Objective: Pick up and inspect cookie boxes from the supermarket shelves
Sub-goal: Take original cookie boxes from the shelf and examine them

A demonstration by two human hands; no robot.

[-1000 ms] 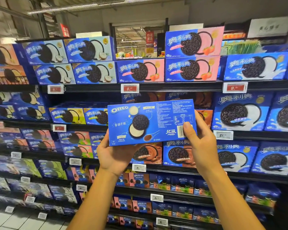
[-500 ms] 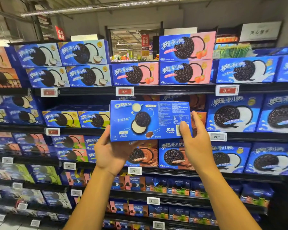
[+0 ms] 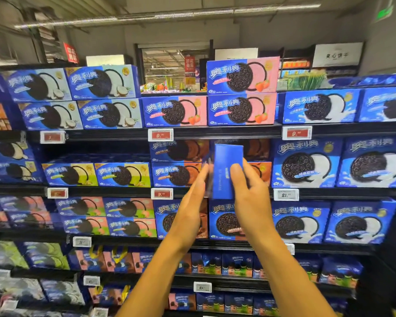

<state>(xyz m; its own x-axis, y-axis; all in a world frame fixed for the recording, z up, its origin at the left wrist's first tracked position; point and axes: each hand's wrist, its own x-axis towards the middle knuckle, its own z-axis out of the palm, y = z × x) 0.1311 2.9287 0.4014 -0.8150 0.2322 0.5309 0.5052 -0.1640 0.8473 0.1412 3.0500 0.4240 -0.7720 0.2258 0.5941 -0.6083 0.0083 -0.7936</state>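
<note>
I hold a blue Oreo cookie box in front of the second shelf, turned so its narrow plain blue end faces me. My right hand grips it, thumb across the near face and fingers behind. My left hand lies flat against the box's left side with straight fingers. Behind the box stand chocolate-flavour boxes on the shelf.
Shelves full of Oreo boxes fill the view: coconut boxes top left, strawberry boxes top middle, big white-cream boxes at right. Price tags line the shelf edges. A gap shows on the second shelf's left.
The box has been turned from its wide printed back facing me to its narrow end. Both hands shifted right and closer together, and the view moved up and nearer the shelves.
</note>
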